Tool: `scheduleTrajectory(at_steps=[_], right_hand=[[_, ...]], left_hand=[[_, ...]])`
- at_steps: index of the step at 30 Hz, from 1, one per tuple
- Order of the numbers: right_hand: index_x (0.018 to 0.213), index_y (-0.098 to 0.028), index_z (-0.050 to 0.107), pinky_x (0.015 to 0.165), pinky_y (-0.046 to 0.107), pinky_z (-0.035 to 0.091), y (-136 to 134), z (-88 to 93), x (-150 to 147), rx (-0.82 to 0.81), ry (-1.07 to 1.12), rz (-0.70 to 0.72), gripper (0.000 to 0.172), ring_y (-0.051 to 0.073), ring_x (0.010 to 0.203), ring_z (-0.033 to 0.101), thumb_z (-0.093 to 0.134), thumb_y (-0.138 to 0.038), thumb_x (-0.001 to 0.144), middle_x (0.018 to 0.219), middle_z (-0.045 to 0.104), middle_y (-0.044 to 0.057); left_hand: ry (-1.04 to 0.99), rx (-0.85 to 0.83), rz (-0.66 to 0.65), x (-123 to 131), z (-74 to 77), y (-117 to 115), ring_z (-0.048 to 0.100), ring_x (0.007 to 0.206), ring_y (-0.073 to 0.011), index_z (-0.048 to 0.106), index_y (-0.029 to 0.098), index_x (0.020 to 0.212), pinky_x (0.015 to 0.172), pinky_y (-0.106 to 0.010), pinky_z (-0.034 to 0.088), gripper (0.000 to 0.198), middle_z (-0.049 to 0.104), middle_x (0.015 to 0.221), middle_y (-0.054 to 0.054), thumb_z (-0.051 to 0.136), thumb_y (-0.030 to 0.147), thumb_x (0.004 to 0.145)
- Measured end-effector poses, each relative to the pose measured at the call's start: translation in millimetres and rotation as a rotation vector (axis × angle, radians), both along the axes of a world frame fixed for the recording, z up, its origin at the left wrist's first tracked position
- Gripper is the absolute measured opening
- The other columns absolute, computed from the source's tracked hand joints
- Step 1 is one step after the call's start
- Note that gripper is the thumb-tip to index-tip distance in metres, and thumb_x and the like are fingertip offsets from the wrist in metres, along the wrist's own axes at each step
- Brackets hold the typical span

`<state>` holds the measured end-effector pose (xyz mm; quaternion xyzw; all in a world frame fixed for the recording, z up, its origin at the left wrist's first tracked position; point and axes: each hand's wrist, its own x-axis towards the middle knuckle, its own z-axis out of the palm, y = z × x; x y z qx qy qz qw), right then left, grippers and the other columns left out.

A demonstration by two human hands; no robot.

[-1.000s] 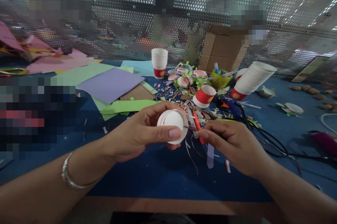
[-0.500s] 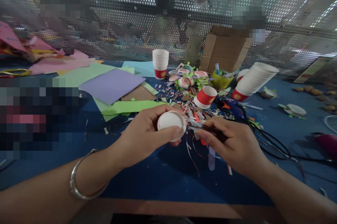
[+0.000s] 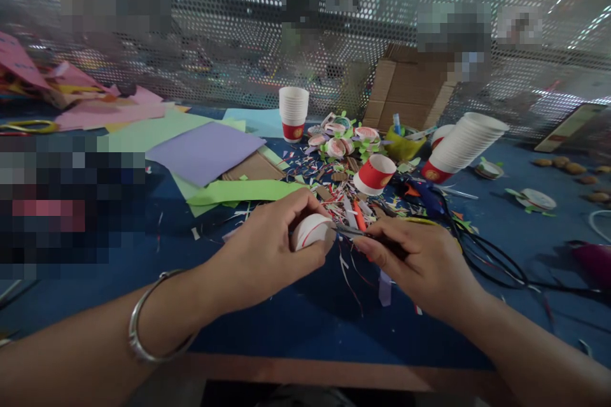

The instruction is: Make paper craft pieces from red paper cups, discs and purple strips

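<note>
White, red-lined paper cup base [image 3: 311,232] is pinched by the curled left hand [image 3: 267,253], seemingly steadied against grey-bladed scissors [image 3: 351,231] the right hand [image 3: 422,260] grips.

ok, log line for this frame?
left hand: holds white cup piece | right hand: holds scissors at piece's edge | paper scraps: strewn on blue table

Your head camera faces forward and down across the bench [image 3: 334,334], close above your left hand [image 3: 267,254] at seven o'clock and right hand [image 3: 420,260] at four, with the perforated screen [image 3: 229,31] farther at twelve.
</note>
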<state>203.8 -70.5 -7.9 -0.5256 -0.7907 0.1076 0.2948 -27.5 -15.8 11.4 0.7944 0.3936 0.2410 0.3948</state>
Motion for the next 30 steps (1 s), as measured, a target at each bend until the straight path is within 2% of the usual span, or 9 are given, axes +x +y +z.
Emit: scheduleTrajectory(at_steps=[5,10,16,23,30], right_hand=[[0.089,-0.017,0.073,0.057,0.024,0.041,-1,2.3,2,-0.050,0.011,-0.001,0.030,0.010,0.058,0.058,0.058,-0.038,0.102,0.067,0.065,-0.001],[0.082,-0.017,0.069,0.057,0.024,0.039,0,4.4,4,-0.069,0.029,-0.010,0.030,0.010,0.056,0.053,0.058,-0.037,0.102,0.064,0.059,-0.003],[0.078,-0.018,0.067,0.056,0.024,0.038,-1,6.0,5,-0.070,0.042,-0.007,0.032,0.009,0.056,0.051,0.058,-0.038,0.102,0.063,0.056,-0.004],[0.081,-0.017,0.068,0.055,0.025,0.037,-2,8.2,5,-0.059,0.056,-0.036,0.035,0.010,0.055,0.051,0.057,-0.042,0.102,0.063,0.057,-0.003],[0.079,-0.018,0.066,0.055,0.025,0.036,-3,10.1,4,-0.056,0.031,-0.044,0.034,0.010,0.054,0.049,0.057,-0.041,0.102,0.061,0.054,-0.004]], left_hand=[[-0.242,-0.337,-0.167,-3,-7.7,7,0.059,0.075,-0.0115,0.056,0.022,0.115,0.060,-0.021,0.052,0.035,0.060,0.093,0.001,0.071,0.039,0.089],[-0.316,-0.441,-0.329,-7,-10.0,14,0.057,0.087,-0.0101,0.053,0.025,0.125,0.075,-0.019,0.051,0.060,0.059,0.103,0.002,0.087,0.028,0.076],[-0.348,-0.413,-0.349,-6,-9.1,18,0.057,0.087,-0.0083,0.053,0.023,0.122,0.074,-0.016,0.049,0.057,0.058,0.102,0.003,0.086,0.019,0.076],[-0.388,-0.292,-0.324,-5,-11.2,21,0.058,0.094,-0.0089,0.055,0.023,0.122,0.078,-0.016,0.049,0.051,0.059,0.111,0.001,0.083,0.017,0.080],[-0.322,-0.218,-0.288,-7,-7.9,20,0.061,0.099,-0.0121,0.053,0.026,0.129,0.082,-0.019,0.051,0.055,0.062,0.117,-0.002,0.081,0.019,0.082]])
